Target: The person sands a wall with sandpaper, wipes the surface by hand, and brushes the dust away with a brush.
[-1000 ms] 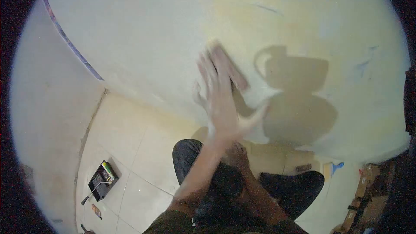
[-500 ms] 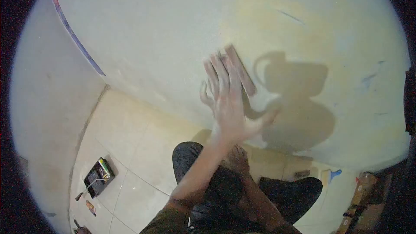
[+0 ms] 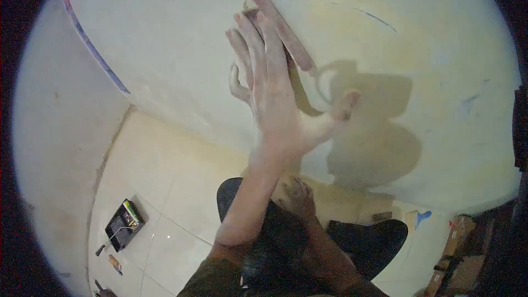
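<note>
My left hand (image 3: 275,96) reaches up the pale wall (image 3: 181,38), its back toward me, fingers long and thumb spread out to the right. Under its fingertips a reddish-brown sanding block (image 3: 281,28) lies slanted against the wall, pressed there by the fingers; part of it is hidden behind them. Whitish dust coats the fingers. Low down by my folded legs, my right hand (image 3: 298,198) rests with its fingers loosely apart and nothing visible in it. A yellowish patch (image 3: 341,0) and a dark curved mark show on the wall right of the block.
On the tiled floor at left sits a black paint tray (image 3: 124,224) with a roller handle across it. A small orange-brown item (image 3: 115,264) lies below. At right are a dark block (image 3: 382,216), a blue-handled tool (image 3: 423,217) and cardboard boxes (image 3: 459,253).
My left hand has slid the sanding block up and to the left along the wall. My right hand stays by my legs.
</note>
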### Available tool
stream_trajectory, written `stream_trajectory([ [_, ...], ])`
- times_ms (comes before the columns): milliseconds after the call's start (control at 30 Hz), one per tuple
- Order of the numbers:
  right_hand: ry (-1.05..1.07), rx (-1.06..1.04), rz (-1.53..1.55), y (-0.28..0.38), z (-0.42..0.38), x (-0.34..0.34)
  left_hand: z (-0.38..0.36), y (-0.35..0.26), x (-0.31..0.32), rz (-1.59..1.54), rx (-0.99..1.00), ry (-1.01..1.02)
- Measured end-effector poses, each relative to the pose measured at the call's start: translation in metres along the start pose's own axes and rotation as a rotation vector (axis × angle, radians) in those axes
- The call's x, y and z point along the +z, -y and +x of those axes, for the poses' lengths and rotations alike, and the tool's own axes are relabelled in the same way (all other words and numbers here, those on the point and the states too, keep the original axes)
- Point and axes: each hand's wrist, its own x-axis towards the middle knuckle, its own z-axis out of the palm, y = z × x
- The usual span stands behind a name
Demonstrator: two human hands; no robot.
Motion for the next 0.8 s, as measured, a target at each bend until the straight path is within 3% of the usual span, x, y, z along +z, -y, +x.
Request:
stream_trajectory([
  [100, 0.304, 0.075, -0.189, -0.014, -0.001, 0.020, -0.033, -0.002, 0.004, -0.036, -0.085, 0.142],
  [133, 0.247, 0.056, -0.157, -0.013, 0.003, 0.014, -0.050, 0.001, 0.012, -0.066, -0.122, 0.202],
  [167, 0.192, 0.040, -0.124, -0.008, 0.004, 0.005, -0.052, 0.007, 0.013, 0.126, -0.099, 0.240],
  [300, -0.103, -0.048, -0.039, 0.000, -0.006, 0.003, -0.006, 0.005, 0.004, 0.094, 0.048, 0.084],
  [367, -0.044, -0.017, 0.015, 0.003, 0.002, -0.006, 0.010, 0.005, -0.005, 0.110, 0.025, -0.006],
  [467, 0.044, 0.011, 0.043, 0.008, 0.011, -0.013, -0.015, 0.007, -0.006, 0.074, -0.047, 0.118],
  [567, 0.026, -0.007, 0.021, 0.004, 0.013, -0.010, -0.006, -0.006, -0.003, 0.039, 0.003, 0.103],
  [667, 0.020, -0.004, 0.032, 0.001, 0.001, -0.009, 0.022, -0.007, -0.002, 0.005, 0.049, -0.064],
  [800, 0.094, 0.033, -0.036, -0.001, 0.004, 0.001, -0.002, -0.003, -0.002, -0.001, 0.006, 0.063],
])
